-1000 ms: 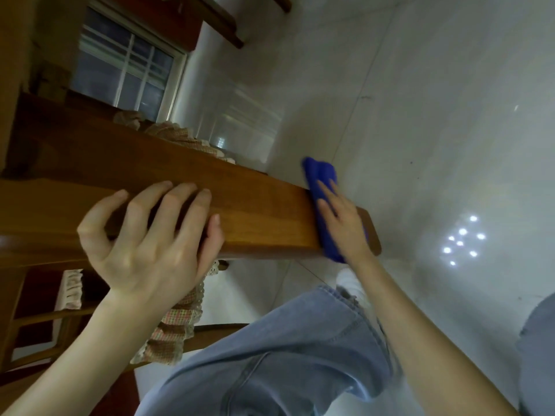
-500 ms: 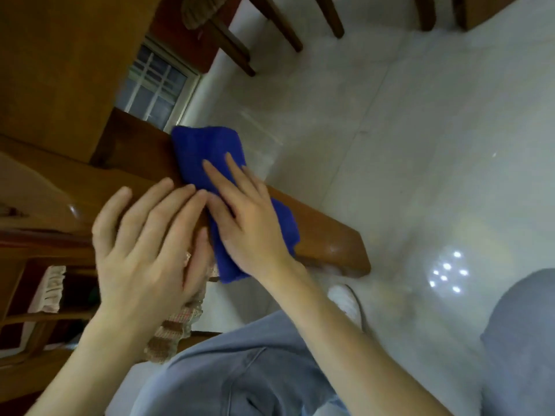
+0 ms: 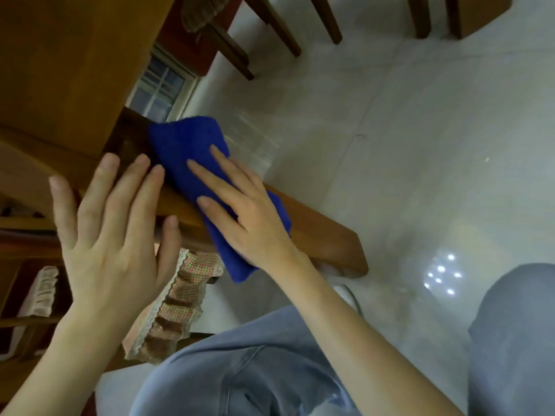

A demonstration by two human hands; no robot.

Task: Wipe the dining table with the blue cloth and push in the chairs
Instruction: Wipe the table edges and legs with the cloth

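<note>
Cloth position: the blue cloth lay draped across a wooden rail, its far end over the top and its near end hanging below the rail's lower edge.
Right hand: the right hand lay flat on the cloth, fingers straight and spread, pressing it against the rail; nothing was pinched or curled around.
Left hand: the left hand rested on the bare rail just beside the cloth, fingers straight and together, with the thumb at the rail's near edge; it held nothing.
Cloth material: deep blue, fuzzy pile, folded into a thick oblong pad.
Rail material: smooth amber-brown wood with a square-cut end and a slight sheen.
Adjacent furniture: a table of the same wood filled the upper left; a checked seat cushion with lace trim hung below the rail.
Floor: pale glossy floor tiles that reflected a cluster of lamp points.
Room: dark chair legs stood at the top; a barred window showed beyond the table.
Person: legs in blue jeans filled the bottom.
</note>
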